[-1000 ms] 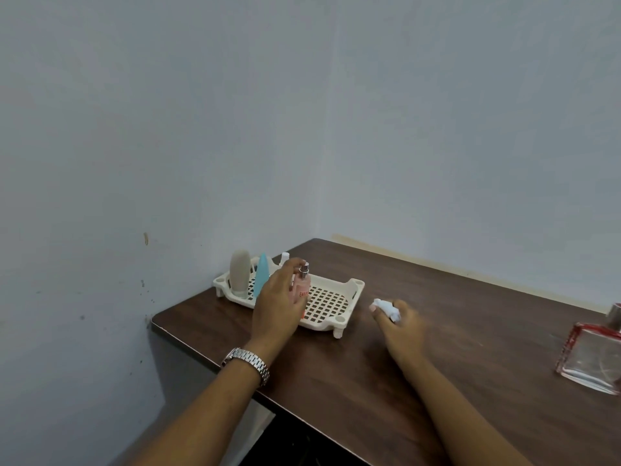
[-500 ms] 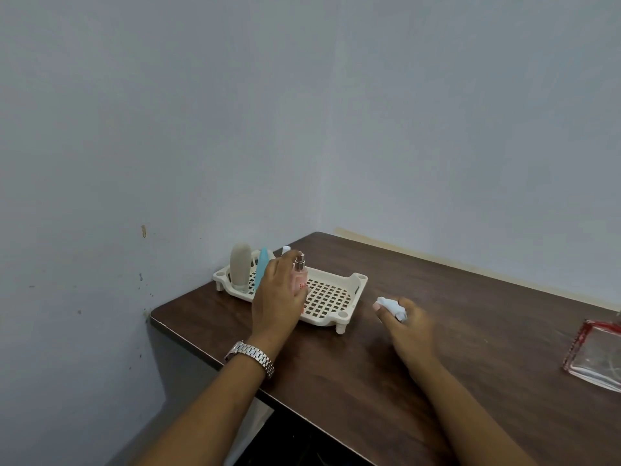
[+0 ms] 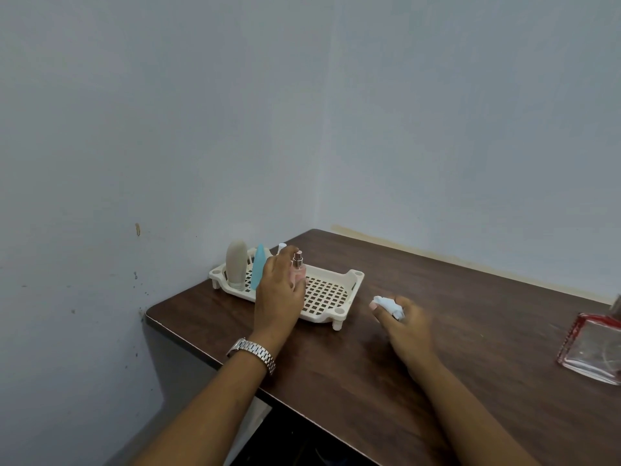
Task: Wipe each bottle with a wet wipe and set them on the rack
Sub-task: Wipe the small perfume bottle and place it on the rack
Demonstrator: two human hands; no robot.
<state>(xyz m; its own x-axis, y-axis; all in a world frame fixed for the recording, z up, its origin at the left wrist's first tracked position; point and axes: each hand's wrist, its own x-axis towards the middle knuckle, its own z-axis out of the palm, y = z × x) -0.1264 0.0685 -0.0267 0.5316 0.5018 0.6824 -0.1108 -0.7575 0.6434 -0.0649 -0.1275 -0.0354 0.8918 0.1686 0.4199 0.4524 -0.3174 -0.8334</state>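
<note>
A cream slotted rack [image 3: 339, 294] stands at the table's far left corner. In it stand a beige bottle [image 3: 236, 264], a light blue bottle [image 3: 259, 270] and a small white-capped bottle [image 3: 281, 247], mostly hidden. My left hand [image 3: 280, 290] holds a small pink spray bottle [image 3: 298, 271] upright on the rack grid, beside the blue one. To the right of the rack, my right hand [image 3: 408, 327] rests above the table and grips a crumpled white wet wipe [image 3: 388, 305]. A square clear glass bottle with red edges [image 3: 593, 348] stands at the right edge of view.
The dark wooden table [image 3: 437, 364] fits into a corner of grey walls. Its left edge drops off just in front of the rack. A metal watch [image 3: 253, 352] sits on my left wrist.
My left hand has lowered the pink bottle onto the rack grid. My right hand with the wipe has drifted slightly to the right.
</note>
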